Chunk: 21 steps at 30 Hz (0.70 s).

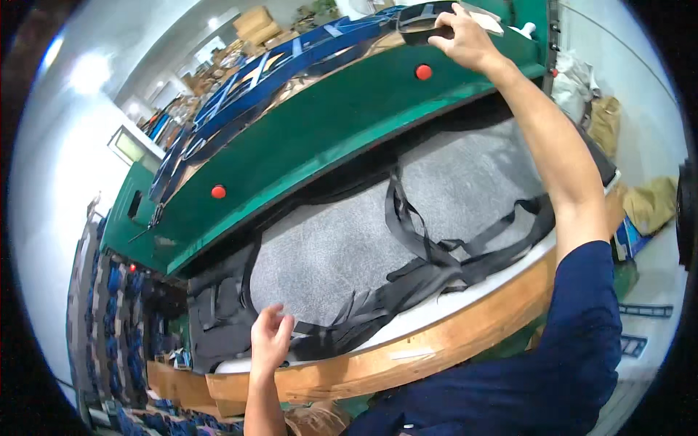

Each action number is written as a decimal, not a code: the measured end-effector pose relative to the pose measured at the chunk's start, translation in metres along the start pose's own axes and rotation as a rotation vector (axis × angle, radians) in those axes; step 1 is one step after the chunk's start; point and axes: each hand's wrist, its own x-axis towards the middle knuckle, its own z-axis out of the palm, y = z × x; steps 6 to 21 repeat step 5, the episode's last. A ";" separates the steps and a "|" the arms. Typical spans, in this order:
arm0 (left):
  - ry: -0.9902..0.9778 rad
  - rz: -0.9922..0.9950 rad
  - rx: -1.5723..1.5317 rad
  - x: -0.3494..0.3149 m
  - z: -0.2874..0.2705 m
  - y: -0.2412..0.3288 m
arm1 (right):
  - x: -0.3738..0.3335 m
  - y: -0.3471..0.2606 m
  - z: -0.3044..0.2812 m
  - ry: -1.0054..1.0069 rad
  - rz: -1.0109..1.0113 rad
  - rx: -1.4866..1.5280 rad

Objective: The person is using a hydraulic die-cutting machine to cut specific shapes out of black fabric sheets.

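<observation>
My right hand (469,42) reaches up to the top of the green machine. Its thumb and fingers close on the edge of a black rounded piece (416,27), whose kind I cannot make out. My left hand (270,343) hovers by the near left edge of the grey board (327,247), its fingers loosely bent and apart, with nothing in them. Beside it, tangled black strips of sheet material (429,272) lie along the board's near side and across its middle. More black sheet material (218,320) lies at the left end.
The green machine beam (313,138) with two red buttons (423,72) spans the far side. Blue metal frames (291,62) lie on top. A wooden edge (392,370) runs along my side. Racks (109,312) stand left; sacks (647,203) lie right.
</observation>
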 end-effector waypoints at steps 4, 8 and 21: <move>0.138 -0.126 -0.070 -0.045 -0.015 -0.012 | 0.038 0.000 0.020 0.058 0.062 0.091; 0.164 -0.155 -0.074 -0.055 -0.020 -0.017 | 0.046 -0.001 0.026 0.014 0.088 0.103; 0.164 -0.155 -0.074 -0.055 -0.020 -0.017 | 0.046 -0.001 0.026 0.014 0.088 0.103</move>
